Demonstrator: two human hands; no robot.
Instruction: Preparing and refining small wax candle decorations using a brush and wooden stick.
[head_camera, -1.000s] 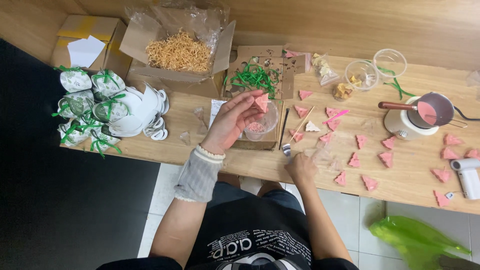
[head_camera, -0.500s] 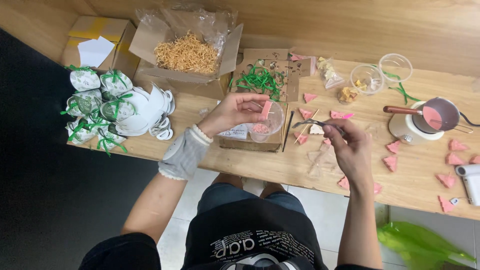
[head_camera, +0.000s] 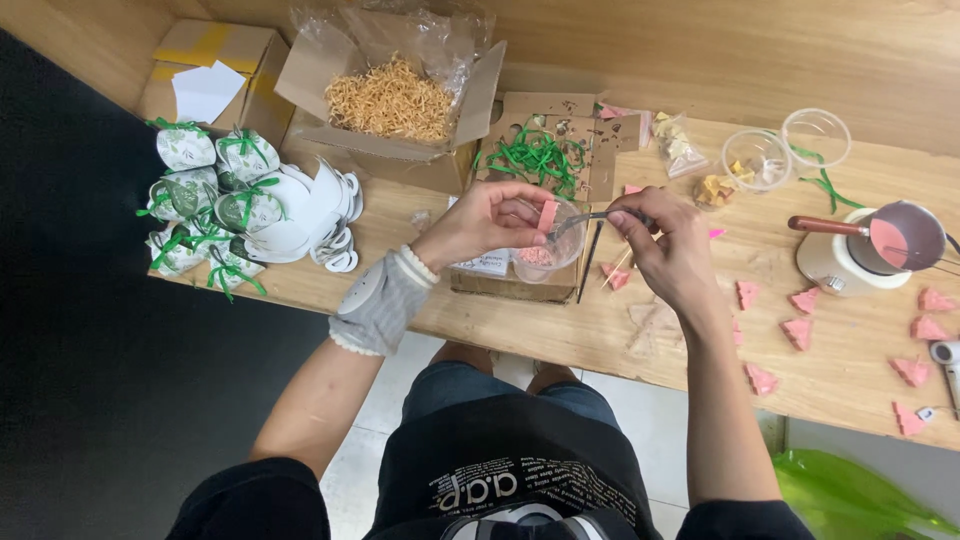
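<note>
My left hand (head_camera: 482, 222) holds a pink triangular piece (head_camera: 547, 215) upright at the rim of a clear plastic cup (head_camera: 545, 256), which has pink bits at its bottom. The cup rests on a flat cardboard box. My right hand (head_camera: 668, 244) grips a thin metal tool (head_camera: 577, 221) whose tip reaches the pink piece over the cup. A grey sleeve cuff is pushed down my left forearm.
Several pink triangles (head_camera: 800, 330) lie on the wooden table to the right, by a small pot of pink liquid (head_camera: 903, 236) on a white base. Green ribbons (head_camera: 535, 155), an open box of straw filler (head_camera: 388, 98), wrapped packets with green bows (head_camera: 205, 200) and two clear cups (head_camera: 785, 145) stand behind.
My right hand rose from the table's front edge with the metal tool and moved left to the cup. My left hand stayed at the cup with the pink piece.
</note>
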